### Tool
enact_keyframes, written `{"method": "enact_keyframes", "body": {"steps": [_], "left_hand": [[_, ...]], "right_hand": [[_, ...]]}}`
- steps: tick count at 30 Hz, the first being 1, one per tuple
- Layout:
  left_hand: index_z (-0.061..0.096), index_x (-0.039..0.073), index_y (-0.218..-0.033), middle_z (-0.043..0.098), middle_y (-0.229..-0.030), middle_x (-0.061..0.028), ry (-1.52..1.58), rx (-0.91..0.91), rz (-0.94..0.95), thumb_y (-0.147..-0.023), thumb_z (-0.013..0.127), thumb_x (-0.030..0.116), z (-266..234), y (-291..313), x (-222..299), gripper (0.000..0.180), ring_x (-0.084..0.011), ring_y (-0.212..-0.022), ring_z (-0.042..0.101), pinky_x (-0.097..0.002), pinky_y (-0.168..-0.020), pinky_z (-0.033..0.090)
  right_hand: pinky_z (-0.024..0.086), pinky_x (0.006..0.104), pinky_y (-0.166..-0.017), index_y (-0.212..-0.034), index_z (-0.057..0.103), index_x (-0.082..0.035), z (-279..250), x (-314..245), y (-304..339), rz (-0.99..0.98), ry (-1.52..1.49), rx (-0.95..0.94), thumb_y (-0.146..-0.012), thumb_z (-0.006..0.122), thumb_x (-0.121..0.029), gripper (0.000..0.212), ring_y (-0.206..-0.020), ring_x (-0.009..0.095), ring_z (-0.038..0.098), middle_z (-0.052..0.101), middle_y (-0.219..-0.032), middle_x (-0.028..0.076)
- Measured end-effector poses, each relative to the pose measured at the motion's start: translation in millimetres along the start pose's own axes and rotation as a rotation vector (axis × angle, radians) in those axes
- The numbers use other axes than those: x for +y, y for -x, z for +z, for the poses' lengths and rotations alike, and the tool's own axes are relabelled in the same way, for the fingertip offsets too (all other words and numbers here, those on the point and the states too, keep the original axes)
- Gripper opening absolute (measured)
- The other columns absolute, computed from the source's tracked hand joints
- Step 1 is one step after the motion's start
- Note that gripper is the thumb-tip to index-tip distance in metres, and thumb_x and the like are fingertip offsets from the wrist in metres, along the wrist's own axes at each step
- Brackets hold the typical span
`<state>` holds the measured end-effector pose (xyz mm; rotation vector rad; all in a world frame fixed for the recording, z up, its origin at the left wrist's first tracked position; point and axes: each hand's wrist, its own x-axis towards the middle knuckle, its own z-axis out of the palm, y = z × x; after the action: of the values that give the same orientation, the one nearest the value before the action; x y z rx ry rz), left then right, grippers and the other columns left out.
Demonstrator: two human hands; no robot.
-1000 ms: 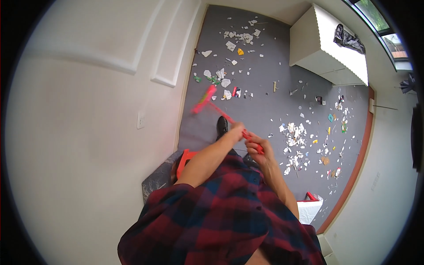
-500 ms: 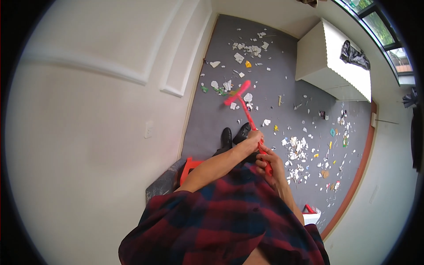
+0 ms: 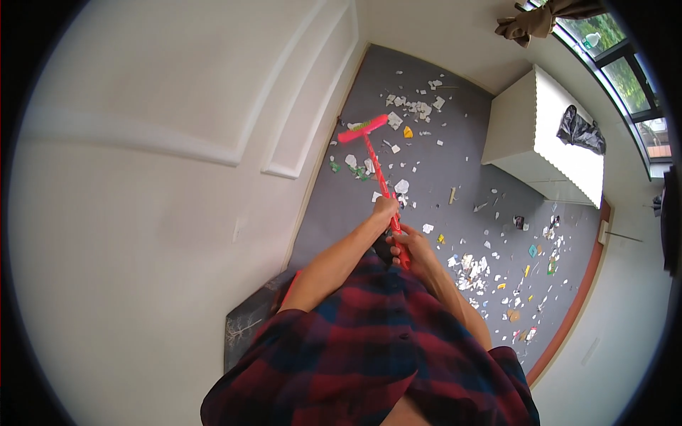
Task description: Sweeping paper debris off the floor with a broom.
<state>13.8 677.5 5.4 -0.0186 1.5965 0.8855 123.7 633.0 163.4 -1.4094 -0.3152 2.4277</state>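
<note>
A red broom (image 3: 376,165) with a pink crosswise head stretches away from me over the grey floor. My left hand (image 3: 386,207) is wrapped round the middle of its handle. Closer to my body, my right hand (image 3: 415,250) grips the handle near its end, with the fingers curled about it. The broom head (image 3: 364,129) shows a strip of yellow-green along it and is among white paper scraps near the left wall. Whether it touches the floor I cannot tell.
White scraps (image 3: 472,270) are heaped to my right, with coloured bits scattered beyond. A white cabinet (image 3: 510,128) stands at the far right, bearing a black plastic bag (image 3: 581,132). A panelled white wall (image 3: 192,192) runs along my left. A dark patterned block (image 3: 245,326) sits beside me.
The broom head has swung left and farther away from me. Both hands have shifted left with the handle, keeping their grip. The view has tilted, showing more of the window side.
</note>
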Motion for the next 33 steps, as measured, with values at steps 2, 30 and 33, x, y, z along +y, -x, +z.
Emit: {"method": "enact_keyframes", "body": {"steps": [2,30,33], "left_hand": [[0.054,-0.003,-0.074,0.053,-0.055,-0.0102,-0.171,-0.020,0.088,-0.074,0.056,0.004,-5,-21,9,0.007,-0.0187,-0.041,0.052,-0.0332,-0.036,0.042],[0.044,0.004,-0.112,0.061,-0.095,-0.0160,0.156,-0.575,-0.566,-0.088,0.050,0.037,-31,-34,48,0.041,-0.0279,-0.081,0.063,-0.0417,-0.067,0.053],[0.048,0.002,-0.105,0.062,-0.093,-0.0147,0.186,-0.548,-0.455,-0.088,0.049,0.037,-35,-49,50,0.039,-0.0272,-0.078,0.064,-0.0423,-0.063,0.054]], "right_hand": [[0.039,0.0251,-0.039,-0.112,0.045,-0.009,1,-8,-29,-0.021,0.132,-0.011,-0.091,0.045,-0.014,0.021,-0.049,0.008,0.045,0.048,-0.072,0.003],[0.031,0.0226,-0.032,-0.106,0.051,-0.009,29,-60,-39,0.085,0.494,0.267,-0.089,0.048,-0.017,0.019,-0.039,0.006,0.038,0.044,-0.060,-0.001],[0.031,0.0206,-0.033,-0.123,0.045,-0.012,43,-54,-81,0.075,0.485,0.205,-0.091,0.045,-0.018,0.033,-0.040,0.005,0.036,0.042,-0.060,-0.002]]}}
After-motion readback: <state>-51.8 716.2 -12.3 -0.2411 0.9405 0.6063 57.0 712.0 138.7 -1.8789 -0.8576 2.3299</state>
